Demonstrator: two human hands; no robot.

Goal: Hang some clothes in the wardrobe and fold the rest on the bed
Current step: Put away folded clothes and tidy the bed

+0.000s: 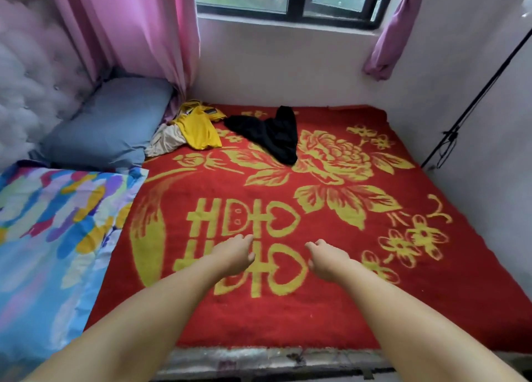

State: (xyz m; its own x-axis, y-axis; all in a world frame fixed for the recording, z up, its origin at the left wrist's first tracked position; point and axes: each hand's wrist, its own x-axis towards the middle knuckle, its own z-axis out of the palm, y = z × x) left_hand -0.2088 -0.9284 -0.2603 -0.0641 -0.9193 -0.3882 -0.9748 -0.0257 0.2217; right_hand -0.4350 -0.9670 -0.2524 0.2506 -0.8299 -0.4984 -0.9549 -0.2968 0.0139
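Risk: the clothes lie at the far side of the bed (288, 309), in the upper middle of the frame, well apart from both hands. To reach them the person must lean far over the bed, and I judge a one-hand grab could drag the whole pile together and tangle the pieces.
Second risk: the black garment (269, 135) touches the yellow garment (198, 131), so a pull on one may take the other with it.
Black garment: dark, crumpled, spread in an irregular shape on the red blanket (359, 309); which kind of clothing it is I cannot tell.
Yellow garment: bright, bunched, just beside the blue pillow (112, 122).
Beige garment: (165, 140) pale, wrinkled, partly under the yellow one, at the pillow's edge.
Left hand: (234, 253) lower middle of the frame, over the blanket; fingers loosely curled, holding nothing.
Right hand: (326, 256) just to the right of the left one, apart from it; fingers also loosely curled and holding nothing.
Progress: nothing is folded or hung yet, as I judge it.
Wardrobe: not in view.
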